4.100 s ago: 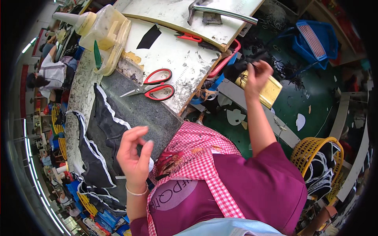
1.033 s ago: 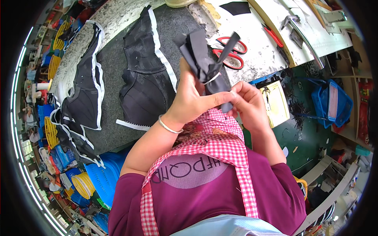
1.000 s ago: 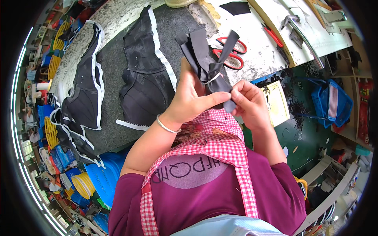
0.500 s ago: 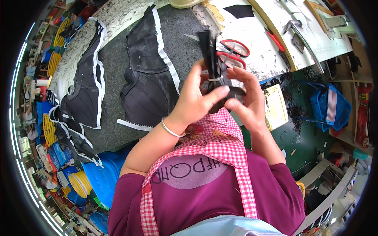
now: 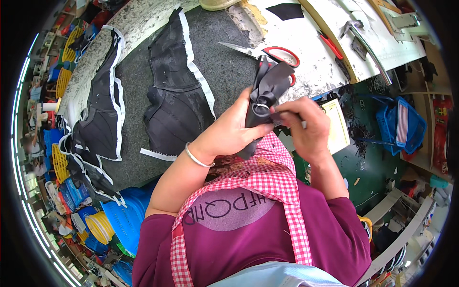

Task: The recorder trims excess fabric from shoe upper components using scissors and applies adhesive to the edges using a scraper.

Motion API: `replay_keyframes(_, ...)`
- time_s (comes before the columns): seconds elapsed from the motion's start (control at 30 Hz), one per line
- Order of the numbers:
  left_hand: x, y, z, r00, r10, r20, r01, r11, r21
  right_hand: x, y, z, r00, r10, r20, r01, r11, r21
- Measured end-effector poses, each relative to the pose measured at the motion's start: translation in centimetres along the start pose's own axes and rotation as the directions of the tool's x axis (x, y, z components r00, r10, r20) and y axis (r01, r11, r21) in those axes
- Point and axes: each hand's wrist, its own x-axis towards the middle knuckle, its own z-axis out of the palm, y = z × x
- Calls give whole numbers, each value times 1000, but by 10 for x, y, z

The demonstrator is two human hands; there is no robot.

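A bundle of black fabric strips (image 5: 271,85), rolled and bound with a thin white tie (image 5: 261,105), is gripped in my left hand (image 5: 233,125) above the table's front edge. My right hand (image 5: 310,128) is closed, its thumb and fingertips pinched at the bundle's right side by the tie. What that pinch holds is too small to make out, perhaps a strip end. Just beyond the bundle lie scissors (image 5: 243,49) with red and black handles, partly covered by it. Left of my hands, a black garment piece with white edging (image 5: 179,115) lies flat on the dark grey mat.
Another black edged piece (image 5: 101,117) lies further left, with more hanging over the edge. A red-handled tool (image 5: 331,45) and a metal bar (image 5: 370,50) are at far right. Blue baskets (image 5: 126,217) stand below left; a blue basket (image 5: 399,126) is at right.
The bundle has tilted and its top strips now spread to the right. My right hand has gone from spread fingers around it to a pinch beside it. The view has shifted slightly.
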Motion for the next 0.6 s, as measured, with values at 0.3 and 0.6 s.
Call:
replay_keyframes(0.3,-65,49,-66,935,-253,-247,161,926,-342,-30,63,-218,701,289,-652,-63,936,346)
replay_keyframes(0.6,-36,46,-27,963,-227,-147,172,933,-317,6,54,-77,867,493,-76,-306,646,699)
